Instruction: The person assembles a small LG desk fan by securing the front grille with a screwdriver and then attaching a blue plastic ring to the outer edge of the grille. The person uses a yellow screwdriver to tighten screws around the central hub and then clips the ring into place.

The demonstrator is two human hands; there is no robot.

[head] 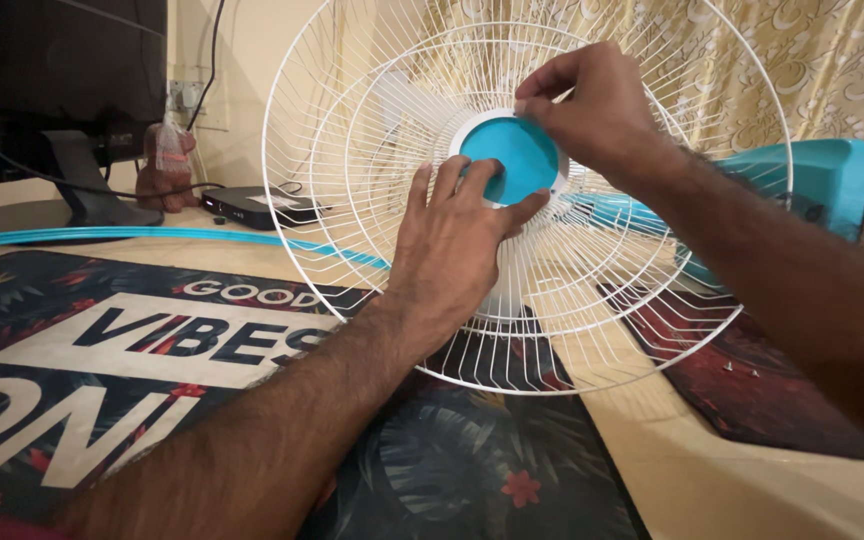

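Looking down from the head camera, I see nearest me a dark mat (432, 470) with leaf and red flower prints lying on the desk (752, 490); on it, left of the fan guard, sits a pale slanted banner panel (162, 340) with large dark lettering, and below that more big white letters. Right of the guard's lower rim lies a second, dark red mat (752, 385) with two small screws (740, 369) on it.

My left hand (457, 250) reaches up from below and lies flat against the white wire fan guard (372, 220), its fingers (452, 180) spread open and pressing on the lower left edge of the turquoise round centre cap (524, 158); they grasp nothing. My right hand (602, 110) comes in from the right, its fingers pinched on the cap's upper right edge and white ring.

The guard is a large round cage of thin white spokes and rings, standing nearly upright on the desk, its lower rim resting over the mats. Behind it, to the right, lies the turquoise fan body (812, 185). A thin turquoise strip (152, 235) runs along the desk left of the guard. Farther left are a small black box (252, 205), a brown figure (167, 165) wrapped in clear plastic, and a monitor stand (62, 200). A patterned yellow curtain (832, 70) hangs beyond.
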